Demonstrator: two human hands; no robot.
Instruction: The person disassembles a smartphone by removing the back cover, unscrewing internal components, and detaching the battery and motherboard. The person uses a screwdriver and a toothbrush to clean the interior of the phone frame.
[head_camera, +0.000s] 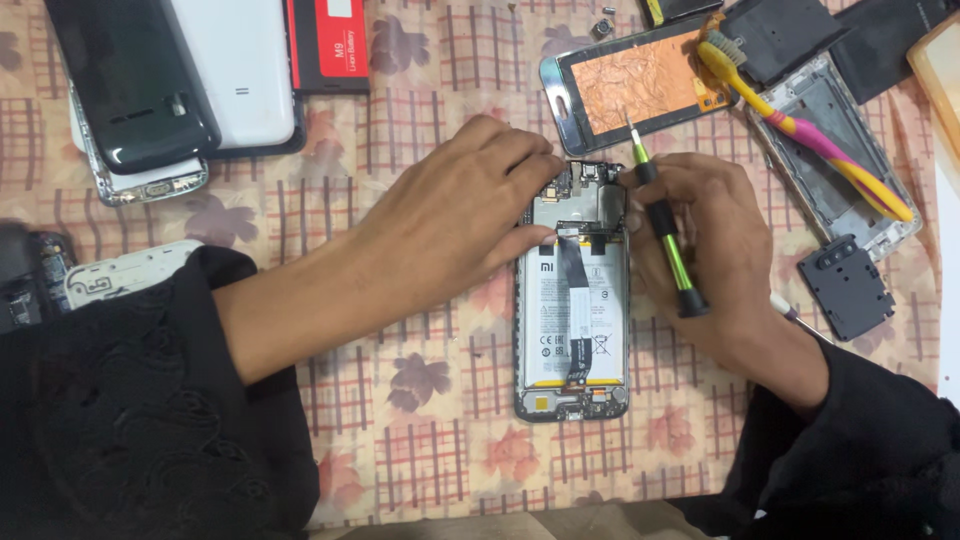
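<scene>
An opened smartphone (572, 330) lies back-up in the middle of the checked cloth, its battery and black flex cable exposed. My left hand (455, 220) rests on the phone's upper left part, fingers pressing near the circuit board. My right hand (705, 250) sits at the phone's right edge and holds a green and black screwdriver (665, 235), whose tip points up and away from the phone.
A copper-backed screen panel (635, 80) and a pink-yellow toothbrush (810, 135) lie behind. A bare phone frame (830, 170) and a small black cover (848, 285) are at right. Stacked phones and back covers (170, 80) sit at top left, with a red battery (330, 40).
</scene>
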